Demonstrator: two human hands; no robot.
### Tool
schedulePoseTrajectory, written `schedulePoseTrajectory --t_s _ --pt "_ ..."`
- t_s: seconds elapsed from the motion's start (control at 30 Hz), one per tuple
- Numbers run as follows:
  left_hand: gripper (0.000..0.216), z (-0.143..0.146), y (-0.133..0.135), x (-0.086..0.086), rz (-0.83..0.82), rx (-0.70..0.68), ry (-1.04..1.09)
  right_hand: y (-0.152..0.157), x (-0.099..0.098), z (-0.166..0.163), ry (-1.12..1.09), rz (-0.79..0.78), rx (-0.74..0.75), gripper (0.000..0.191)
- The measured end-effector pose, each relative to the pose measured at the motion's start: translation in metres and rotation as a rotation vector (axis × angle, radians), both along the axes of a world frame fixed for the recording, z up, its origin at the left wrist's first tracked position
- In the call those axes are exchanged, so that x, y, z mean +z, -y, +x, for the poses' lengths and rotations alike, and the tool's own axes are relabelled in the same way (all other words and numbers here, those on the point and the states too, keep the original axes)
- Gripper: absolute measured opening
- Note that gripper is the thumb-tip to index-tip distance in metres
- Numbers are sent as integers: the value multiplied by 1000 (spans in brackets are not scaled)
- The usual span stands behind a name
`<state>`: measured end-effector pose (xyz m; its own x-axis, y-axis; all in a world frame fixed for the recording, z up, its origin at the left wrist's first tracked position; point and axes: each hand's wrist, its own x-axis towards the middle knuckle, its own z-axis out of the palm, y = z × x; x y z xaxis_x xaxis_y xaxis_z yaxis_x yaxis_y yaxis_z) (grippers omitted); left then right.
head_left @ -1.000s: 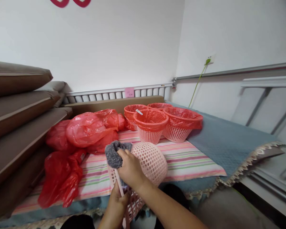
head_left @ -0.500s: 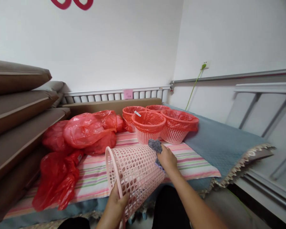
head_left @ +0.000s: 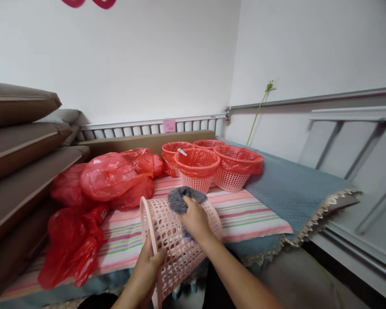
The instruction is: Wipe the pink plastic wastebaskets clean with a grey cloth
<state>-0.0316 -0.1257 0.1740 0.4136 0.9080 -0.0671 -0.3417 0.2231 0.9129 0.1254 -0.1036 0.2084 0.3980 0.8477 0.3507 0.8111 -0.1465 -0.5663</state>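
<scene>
A pale pink perforated plastic wastebasket [head_left: 172, 234] lies tipped on its side in front of me, its rim towards the left. My left hand [head_left: 150, 262] grips that rim, thumb on the outside and fingers reaching into the opening. Against the upper side of the basket, my right hand [head_left: 194, 216] presses a grey cloth [head_left: 182, 198], closed around it. Part of the cloth is covered by the hand. Just beyond stand several similar baskets lined with red bags, the nearest lined basket [head_left: 197, 169] upright.
Crumpled red plastic bags [head_left: 116, 178] lie on the striped cloth [head_left: 122, 244] at left. Brown cushions [head_left: 25, 167] are stacked at far left. A blue bedcover [head_left: 286, 184] with a lace edge extends right, beside a metal bed rail [head_left: 357, 113].
My right hand has moved the grey cloth left along the basket's side, from near its base towards the middle. My left hand keeps hold of the rim.
</scene>
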Motion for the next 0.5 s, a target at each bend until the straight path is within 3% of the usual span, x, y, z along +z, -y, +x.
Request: schedulePoseTrajectory --t_s 0.1,0.23,0.37,0.5 --pt "62 -3 -1 -14 73 74 -74 7 13 -52 -16 113 276 37" --pt "61 -2 -4 -30 56 176 -94 10 14 -80 39 139 360 41" --pt "82 4 4 -27 6 147 -18 8 3 -52 119 106 283 32" --pt "90 5 14 -15 -34 48 7 1 -7 7 186 20 46 35"
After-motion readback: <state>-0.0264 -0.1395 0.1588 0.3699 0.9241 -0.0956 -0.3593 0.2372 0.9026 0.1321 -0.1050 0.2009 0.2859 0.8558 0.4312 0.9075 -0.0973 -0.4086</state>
